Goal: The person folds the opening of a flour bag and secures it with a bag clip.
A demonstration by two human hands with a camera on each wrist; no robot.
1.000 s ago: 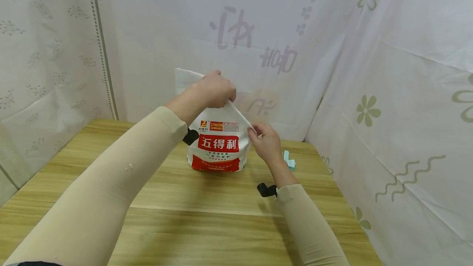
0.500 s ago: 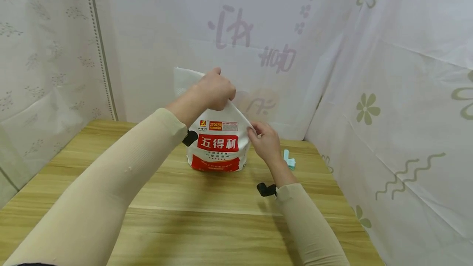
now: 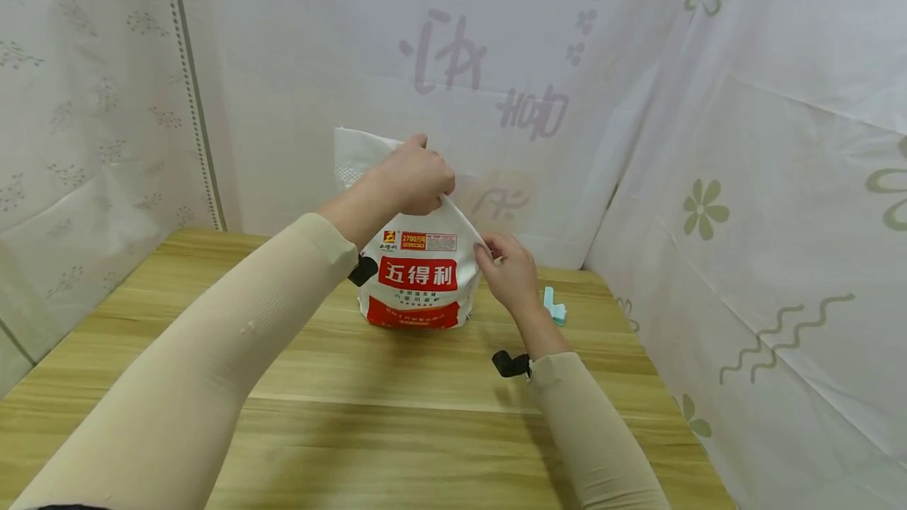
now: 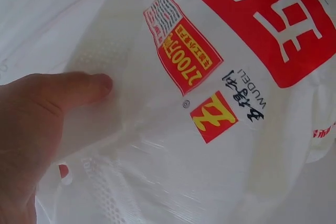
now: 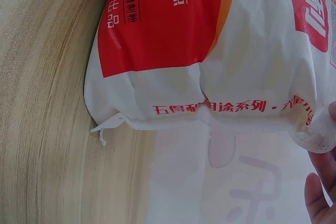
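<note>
At the far end of the wooden table (image 3: 397, 384) stands a white and red bag (image 3: 416, 278), upright near the curtain. The left hand (image 3: 414, 175) grips its raised top edge with curled fingers, hiding part of the flap. The right hand (image 3: 509, 272) pinches the bag's right shoulder. A pale blue clip (image 3: 554, 307) lies beside that wrist, half hidden.

Even, bright, diffuse light is seen throughout; soft shadows are cast beneath the arms onto the desk (image 3: 397, 384). Straight lines are bowed toward the head view's edges. The flour bag (image 4: 220, 145) shows mild sheen and close-range softness in both wrist views.
</note>
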